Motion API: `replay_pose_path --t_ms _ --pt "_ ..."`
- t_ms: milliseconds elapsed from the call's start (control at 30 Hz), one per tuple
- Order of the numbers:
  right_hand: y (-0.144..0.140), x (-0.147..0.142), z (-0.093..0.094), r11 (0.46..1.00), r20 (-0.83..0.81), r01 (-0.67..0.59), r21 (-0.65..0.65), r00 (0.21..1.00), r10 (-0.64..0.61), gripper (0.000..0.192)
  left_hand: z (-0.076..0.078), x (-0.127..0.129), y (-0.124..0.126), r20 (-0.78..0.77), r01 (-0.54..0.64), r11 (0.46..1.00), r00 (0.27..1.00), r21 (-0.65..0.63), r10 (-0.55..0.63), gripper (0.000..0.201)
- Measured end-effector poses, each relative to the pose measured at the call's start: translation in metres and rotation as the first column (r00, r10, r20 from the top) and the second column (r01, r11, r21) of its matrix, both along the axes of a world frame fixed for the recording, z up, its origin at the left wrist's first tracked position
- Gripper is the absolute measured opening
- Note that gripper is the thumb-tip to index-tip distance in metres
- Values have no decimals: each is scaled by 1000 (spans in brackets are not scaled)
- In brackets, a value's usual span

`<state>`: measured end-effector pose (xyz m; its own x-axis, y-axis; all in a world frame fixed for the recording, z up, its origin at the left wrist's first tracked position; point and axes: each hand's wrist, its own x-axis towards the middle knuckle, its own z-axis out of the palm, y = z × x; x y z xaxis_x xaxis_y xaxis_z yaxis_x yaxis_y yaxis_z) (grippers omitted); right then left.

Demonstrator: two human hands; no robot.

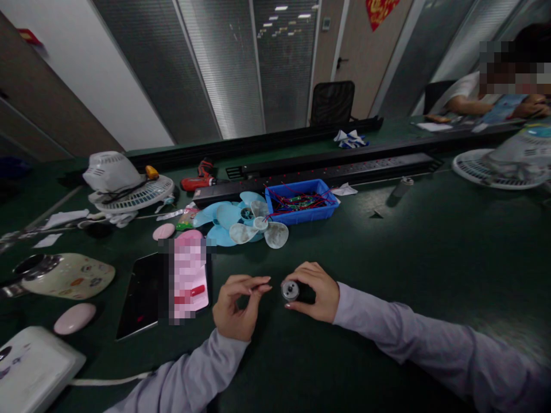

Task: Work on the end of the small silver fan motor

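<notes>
Head view: two hands over a dark green surface (400, 258).
Right hand (316, 291): thumb and fingers pinching a metal cylinder (290, 291), round end up.
Left hand (238, 307): thumb and fingertips drawn close, just beside the cylinder; cannot tell whether they pinch anything small.
Beyond the hands: blue fan blades (228, 216) under whitish fan blades (260, 223), and a blue bin (303, 216) of wires (297, 202) beside them.
Left of the left hand: a pink tray (191, 275), partly blurred, beside a dark tablet (140, 292).
Far right, beyond the right hand: another cylinder (403, 186).
</notes>
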<state>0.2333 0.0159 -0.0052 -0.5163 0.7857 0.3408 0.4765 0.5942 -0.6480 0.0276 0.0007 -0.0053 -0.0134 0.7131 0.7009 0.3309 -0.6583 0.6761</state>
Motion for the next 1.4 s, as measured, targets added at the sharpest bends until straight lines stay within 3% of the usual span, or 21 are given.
replay_pose_path --t_ms 167,367,500,633,733,933,1133,1400 --pt "-1 0 1 999 -19 39 -17 999 -39 40 -2 -3 15 -244 19 988 968 -155 -57 21" --pt "1 1 -2 999 -13 27 -18 1000 -27 40 -5 -5 20 -401 1 984 913 -177 -73 22" --pt "2 1 -1 1000 -20 21 -16 1000 -21 40 -3 -6 17 -353 -33 991 936 -127 -14 22" --pt "1 -1 -1 1000 -17 20 -14 1000 -20 39 1 4 9 -162 -77 997 984 -6 75 22" --pt "1 -2 -3 1000 -14 7 3 1000 -7 38 4 20 2 -78 -21 999 997 32 23 25" --pt "2 -2 -7 999 -27 18 28 999 -17 36 7 36 -2 -48 93 996 995 15 -92 28" --pt "2 -1 -5 1000 -20 4 17 1000 -4 37 5 32 -3 -14 125 992 992 -16 -125 33" --pt "3 0 -9 1000 -15 -8 30 1000 9 35 3 26 0 -68 133 982 987 -135 -143 21"
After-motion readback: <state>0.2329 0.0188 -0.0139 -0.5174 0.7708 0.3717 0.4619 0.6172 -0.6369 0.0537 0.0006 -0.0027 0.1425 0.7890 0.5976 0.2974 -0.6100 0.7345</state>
